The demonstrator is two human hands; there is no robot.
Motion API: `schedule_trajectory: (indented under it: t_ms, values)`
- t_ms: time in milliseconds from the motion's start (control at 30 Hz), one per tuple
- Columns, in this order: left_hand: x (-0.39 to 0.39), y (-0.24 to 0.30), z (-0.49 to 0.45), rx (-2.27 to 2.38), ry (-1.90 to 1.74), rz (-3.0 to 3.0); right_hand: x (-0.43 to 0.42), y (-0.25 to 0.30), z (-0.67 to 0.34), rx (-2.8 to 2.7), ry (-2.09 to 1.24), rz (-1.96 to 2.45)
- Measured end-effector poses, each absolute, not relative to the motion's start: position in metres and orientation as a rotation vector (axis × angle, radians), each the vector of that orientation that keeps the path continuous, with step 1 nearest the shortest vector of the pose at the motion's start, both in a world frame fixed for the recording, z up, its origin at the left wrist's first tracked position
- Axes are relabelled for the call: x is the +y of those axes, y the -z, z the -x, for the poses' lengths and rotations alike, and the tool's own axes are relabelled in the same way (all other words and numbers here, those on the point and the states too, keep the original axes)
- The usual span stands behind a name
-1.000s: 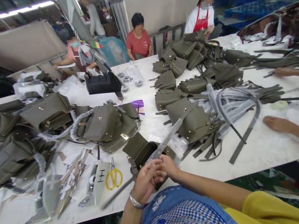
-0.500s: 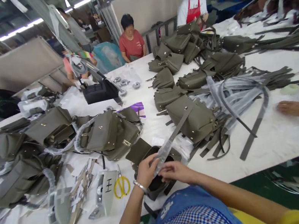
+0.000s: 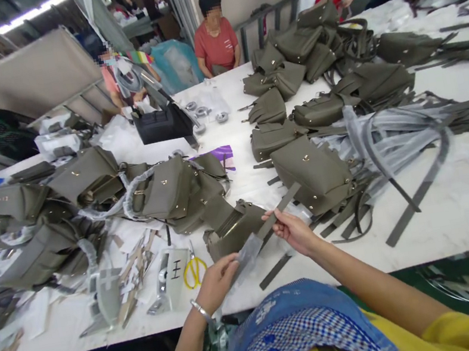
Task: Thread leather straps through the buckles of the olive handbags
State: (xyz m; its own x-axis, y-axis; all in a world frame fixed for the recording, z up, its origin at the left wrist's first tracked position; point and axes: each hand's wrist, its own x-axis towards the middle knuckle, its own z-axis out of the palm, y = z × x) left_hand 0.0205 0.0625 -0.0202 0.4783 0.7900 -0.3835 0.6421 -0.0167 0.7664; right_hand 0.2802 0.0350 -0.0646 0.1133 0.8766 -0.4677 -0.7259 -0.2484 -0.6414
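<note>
An olive-green bag strap [image 3: 284, 198], partly covered in clear plastic film [image 3: 247, 254], slants between my hands above the table's front. My right hand [image 3: 292, 230] pinches its bare part. Lower down, my left hand [image 3: 220, 279], with a silver bangle at the wrist, has its fingers closed on the plastic-covered part. Just behind the strap an olive bag [image 3: 250, 224] lies on the table with its flap up. Another strap end [image 3: 275, 271] rests below my right hand. Yellow-handled scissors [image 3: 195, 272] lie to the left of my left hand.
Olive bags [image 3: 168, 184] are piled at left, and more bags [image 3: 313, 170] at right beside plastic-wrapped straps [image 3: 407, 127]. Paper scraps [image 3: 138, 262] lie near the scissors. A black bag [image 3: 164, 122] stands farther back. Several people sit or stand across the white table [image 3: 449, 210].
My hands have moved apart: the right went up along the strap, the left down and left. The strap now lies lower, and the bag is pushed back, away from me. The view has shifted.
</note>
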Motion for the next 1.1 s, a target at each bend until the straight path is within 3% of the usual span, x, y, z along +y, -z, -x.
schedule_trajectory:
  t_ms: [400,700,900,1100]
  values:
    - [0.071,0.021,-0.085,1.074,-0.256,-1.681,0.032,0.059,-0.258,-0.316,-1.662,0.908]
    - [0.074,0.025,-0.064,1.169,-0.158,-1.581,0.054,0.065,-0.281,-0.300,-1.512,1.046]
    - [0.086,0.020,-0.078,1.120,-0.240,-1.495,0.069,0.058,-0.254,-0.539,-1.666,1.002]
    - [0.100,0.029,-0.059,1.308,-0.317,-1.444,0.141,0.084,-0.258,-1.176,-1.140,1.537]
